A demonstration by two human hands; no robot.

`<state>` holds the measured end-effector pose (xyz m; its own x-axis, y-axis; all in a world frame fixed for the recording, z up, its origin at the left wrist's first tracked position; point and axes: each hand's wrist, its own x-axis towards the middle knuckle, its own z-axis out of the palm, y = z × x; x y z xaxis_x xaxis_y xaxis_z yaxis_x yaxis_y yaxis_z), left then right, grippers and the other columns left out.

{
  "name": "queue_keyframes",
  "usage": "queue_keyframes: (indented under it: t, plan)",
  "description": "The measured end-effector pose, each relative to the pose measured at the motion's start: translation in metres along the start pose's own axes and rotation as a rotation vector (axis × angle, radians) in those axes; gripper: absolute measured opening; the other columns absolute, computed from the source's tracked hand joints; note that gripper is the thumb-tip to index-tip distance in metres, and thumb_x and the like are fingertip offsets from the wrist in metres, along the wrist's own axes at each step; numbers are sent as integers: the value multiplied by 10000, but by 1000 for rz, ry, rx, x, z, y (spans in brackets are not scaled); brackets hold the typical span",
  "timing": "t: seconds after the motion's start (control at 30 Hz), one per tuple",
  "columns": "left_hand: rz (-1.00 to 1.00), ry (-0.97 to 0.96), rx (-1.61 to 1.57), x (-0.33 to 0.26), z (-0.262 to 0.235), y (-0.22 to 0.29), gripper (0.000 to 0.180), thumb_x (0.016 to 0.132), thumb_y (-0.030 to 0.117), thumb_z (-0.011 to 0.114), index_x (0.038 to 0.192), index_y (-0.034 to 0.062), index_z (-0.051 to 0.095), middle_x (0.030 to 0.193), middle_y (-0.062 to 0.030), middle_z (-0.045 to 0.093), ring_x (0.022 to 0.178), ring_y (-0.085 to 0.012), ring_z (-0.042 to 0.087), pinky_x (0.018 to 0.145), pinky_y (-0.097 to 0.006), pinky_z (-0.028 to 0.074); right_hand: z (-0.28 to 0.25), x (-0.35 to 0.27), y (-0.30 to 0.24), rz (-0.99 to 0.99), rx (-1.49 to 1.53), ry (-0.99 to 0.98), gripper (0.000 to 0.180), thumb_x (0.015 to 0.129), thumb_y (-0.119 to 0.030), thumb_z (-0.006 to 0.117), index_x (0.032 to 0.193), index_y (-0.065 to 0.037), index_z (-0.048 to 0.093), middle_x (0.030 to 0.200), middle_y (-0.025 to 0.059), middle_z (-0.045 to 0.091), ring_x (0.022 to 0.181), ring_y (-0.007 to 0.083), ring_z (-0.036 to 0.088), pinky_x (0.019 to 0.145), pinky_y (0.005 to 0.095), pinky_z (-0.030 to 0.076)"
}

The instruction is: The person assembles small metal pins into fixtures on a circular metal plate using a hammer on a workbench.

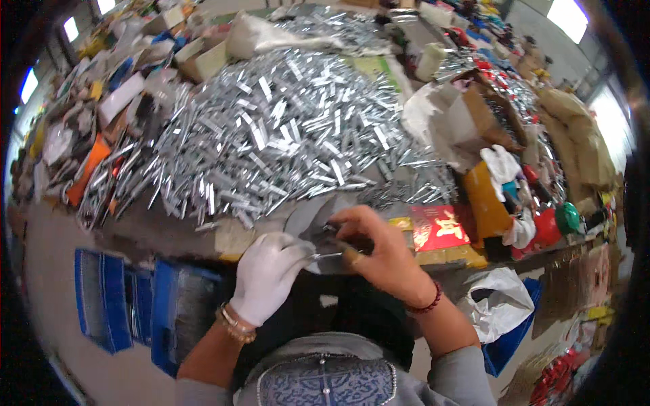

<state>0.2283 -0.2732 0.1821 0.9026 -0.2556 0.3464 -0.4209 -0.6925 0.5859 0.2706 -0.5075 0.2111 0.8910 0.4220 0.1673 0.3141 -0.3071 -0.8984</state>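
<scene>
My left hand [269, 272], in a white glove, pinches a thin shiny metal piece [330, 255] that sticks out to the right from its fingertips. Bare and curled inward, my right hand [384, 256] has its thumb at the other end of that piece. Something dark shows among the right fingers, too blurred to name. Both hands are over the near table edge, in front of a grey rounded thing [315, 220]. Beyond them spreads a large heap of shiny metal strips [291, 135].
A red printed card [439, 228] lies on the table right of my hands. Farther right are an open cardboard box [484, 115] and white gloves [502, 166]. Blue crates [101, 298] stand at lower left; a white sack [497, 304] sits at lower right.
</scene>
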Motion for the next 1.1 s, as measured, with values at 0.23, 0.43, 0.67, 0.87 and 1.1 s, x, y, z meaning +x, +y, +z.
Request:
queue_keyframes:
  t: [0.23, 0.43, 0.67, 0.87, 1.1]
  plan:
    - [-6, -18, -1, -3, -3, -3, 114, 888, 150, 759, 985, 91, 767, 995, -107, 682, 989, -354, 658, 852, -461, 528, 17, -1, 5, -146, -154, -79, 800, 801, 36, 749, 1545, -207, 579, 1009, 115, 734, 929, 340, 704, 840, 455, 564]
    - [44, 46, 27, -7, -1, -7, 95, 880, 157, 766, 942, 97, 726, 940, -98, 617, 934, -359, 635, 795, -487, 527, 22, -1, 3, -280, -343, -77, 878, 735, 51, 733, 1570, -168, 571, 959, 110, 723, 858, 322, 668, 809, 447, 532]
    - [26, 11, 49, -8, 0, -8, 113, 874, 143, 759, 973, 94, 735, 971, -106, 635, 963, -357, 642, 808, -486, 535, 25, 0, 3, -359, -352, -41, 866, 723, 61, 716, 1554, -146, 588, 887, 99, 692, 824, 309, 653, 797, 430, 520]
    - [3, -4, 32, -8, -1, -8, 143, 838, 100, 761, 978, 70, 756, 1028, -129, 670, 1007, -377, 660, 868, -470, 541, 24, 1, 0, -372, -482, -109, 807, 721, 52, 730, 1503, -116, 624, 915, 104, 705, 861, 314, 673, 806, 434, 519]
    - [42, 59, 26, -7, 2, -8, 131, 866, 156, 775, 977, 94, 744, 1017, -94, 663, 982, -346, 652, 826, -467, 544, 22, 1, 6, -353, -438, -72, 389, 724, 63, 723, 1085, -81, 704, 959, 113, 695, 931, 356, 666, 851, 461, 523]
